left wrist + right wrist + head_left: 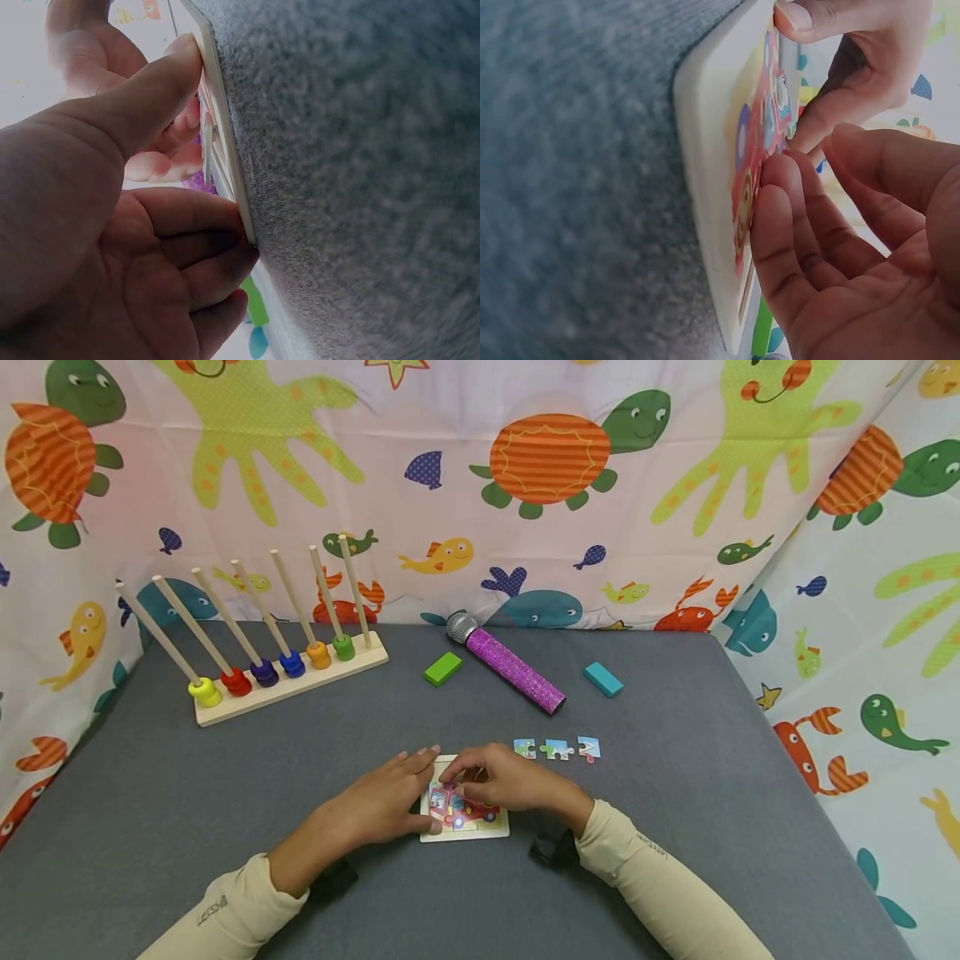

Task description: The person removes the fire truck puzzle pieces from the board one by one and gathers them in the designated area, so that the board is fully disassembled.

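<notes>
A wooden jigsaw puzzle board with a red cartoon vehicle picture lies on the grey table. My left hand grips its left side, thumb at the near corner and fingers along the far end. Over the upper part of the picture, my right hand bends its thumb and index finger around a small puzzle piece, seen tilted off the board in the left wrist view. The right hand's other fingertips rest at the picture in the right wrist view. Part of the picture is hidden under this hand.
Three loose puzzle pieces lie in a row right of the board. Behind stand a purple glitter microphone, a green block and a blue block. A wooden peg stand with coloured rings is at back left. A patterned curtain borders the table.
</notes>
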Tool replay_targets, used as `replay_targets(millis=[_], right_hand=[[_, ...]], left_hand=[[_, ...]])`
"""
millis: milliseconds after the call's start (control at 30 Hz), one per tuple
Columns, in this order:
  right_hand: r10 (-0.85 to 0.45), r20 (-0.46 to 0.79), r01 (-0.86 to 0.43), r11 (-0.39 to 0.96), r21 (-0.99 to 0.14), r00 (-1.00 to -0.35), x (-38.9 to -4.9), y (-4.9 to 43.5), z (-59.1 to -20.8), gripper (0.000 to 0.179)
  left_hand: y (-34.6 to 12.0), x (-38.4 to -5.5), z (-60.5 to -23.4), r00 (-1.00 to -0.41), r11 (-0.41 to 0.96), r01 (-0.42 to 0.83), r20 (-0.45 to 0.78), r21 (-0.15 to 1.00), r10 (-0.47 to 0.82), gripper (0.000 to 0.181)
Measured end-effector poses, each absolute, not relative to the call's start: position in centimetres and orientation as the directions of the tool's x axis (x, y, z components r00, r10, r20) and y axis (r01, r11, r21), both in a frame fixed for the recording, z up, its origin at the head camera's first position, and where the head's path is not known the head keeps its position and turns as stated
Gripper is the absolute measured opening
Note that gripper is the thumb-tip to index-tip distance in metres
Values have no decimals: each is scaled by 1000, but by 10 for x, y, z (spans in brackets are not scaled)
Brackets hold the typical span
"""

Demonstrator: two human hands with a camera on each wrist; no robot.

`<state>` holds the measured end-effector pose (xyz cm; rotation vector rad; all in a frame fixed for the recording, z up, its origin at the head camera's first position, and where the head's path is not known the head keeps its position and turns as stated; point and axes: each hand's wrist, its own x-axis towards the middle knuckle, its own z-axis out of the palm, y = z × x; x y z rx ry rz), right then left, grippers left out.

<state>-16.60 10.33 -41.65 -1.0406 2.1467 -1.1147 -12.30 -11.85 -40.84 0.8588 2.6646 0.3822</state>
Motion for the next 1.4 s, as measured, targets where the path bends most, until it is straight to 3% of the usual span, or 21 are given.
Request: replay_targets(millis=[367,567,1033,1400], right_hand=[[-806,-37,-424,349,-836,-591,-164,100,-416,23],[-809,-82,-408,378,-831,-582,-165,100,-416,21],[-751,-50,-385,392,-835,-658,-173,122,-410,24],[-705,-10,-386,401,-831,-709,-176,157,-411,21]], left_hand=[[-120,-123,-411,-761,764,543,-179,350,623,79],[-121,-123,-410,-754,756,558,-172,341,634,78],[-119,-123,-407,-753,773,585,-189,246,630,82],[-118,-130,-405,-678,703,635,-205,320,706,71]])
